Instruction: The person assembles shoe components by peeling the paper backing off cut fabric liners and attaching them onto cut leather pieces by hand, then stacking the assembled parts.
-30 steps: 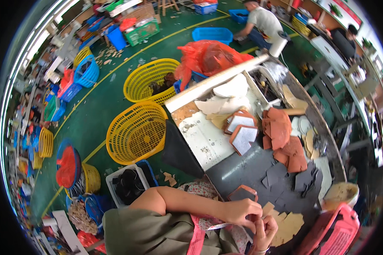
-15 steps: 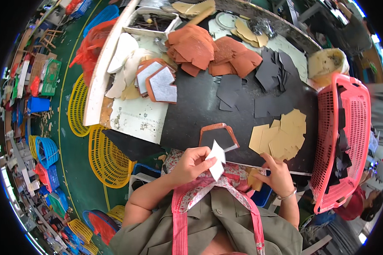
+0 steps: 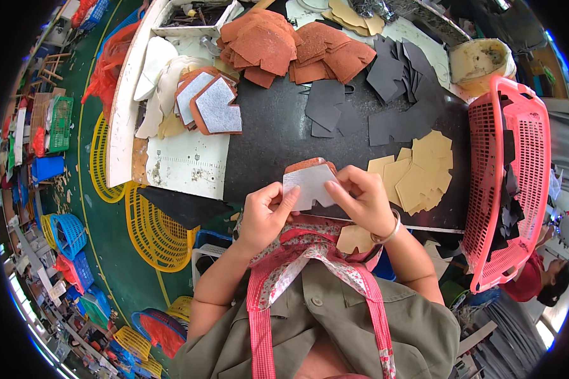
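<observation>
A pale grey-white cut piece with a notch in its lower edge is held flat between both hands at the near edge of the worktable. My left hand pinches its left side between thumb and fingers. On the right side, my right hand presses its thumb on the piece, with fingers curled behind. Just behind it shows the edge of a reddish-brown piece, mostly covered; whether the two touch all over cannot be seen. A tan piece lies on my lap below the right wrist.
Reddish-brown piles, black pieces and tan pieces lie on the black work surface. White-faced brown pieces sit at left. A pink basket stands at right, a yellow basket at lower left.
The pale piece has turned from edge-on to flat, over the brown piece. My right hand has left the tan piece on the lap and taken the pale one. The whole view has shifted slightly.
</observation>
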A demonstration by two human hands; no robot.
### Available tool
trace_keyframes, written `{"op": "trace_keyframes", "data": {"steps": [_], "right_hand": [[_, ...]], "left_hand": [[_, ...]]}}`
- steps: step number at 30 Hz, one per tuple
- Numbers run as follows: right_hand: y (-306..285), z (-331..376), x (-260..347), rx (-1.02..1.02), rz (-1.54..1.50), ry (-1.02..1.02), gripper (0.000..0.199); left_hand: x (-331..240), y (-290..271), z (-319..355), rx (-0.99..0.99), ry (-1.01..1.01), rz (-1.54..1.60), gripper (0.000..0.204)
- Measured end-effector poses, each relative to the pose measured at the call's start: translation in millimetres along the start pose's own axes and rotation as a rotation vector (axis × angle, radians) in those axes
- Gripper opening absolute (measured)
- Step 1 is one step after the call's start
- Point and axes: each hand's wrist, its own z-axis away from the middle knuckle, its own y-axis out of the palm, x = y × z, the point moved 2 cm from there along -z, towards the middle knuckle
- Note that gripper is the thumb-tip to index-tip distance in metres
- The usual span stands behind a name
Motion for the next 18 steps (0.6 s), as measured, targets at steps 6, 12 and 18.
{"op": "trace_keyframes", "data": {"steps": [6, 12, 18], "right_hand": [[8.7, -0.3, -29.0, 0.018, 0.366, -0.064, 0.022], [14.0, 1.0, -30.6, -0.033, 0.473, -0.190, 0.021], [20.6, 1.8, -33.8, -0.049, 0.719, -0.279, 0.025]], "left_hand": [[21.7, 0.2, -8.3, -0.164, 0.120, -0.498, 0.032], [19.9, 2.5, -13.4, -0.158, 0.114, -0.602, 0.032], [15.7, 10.4, -15.5, -0.195, 0.153, -0.736, 0.035]]}}
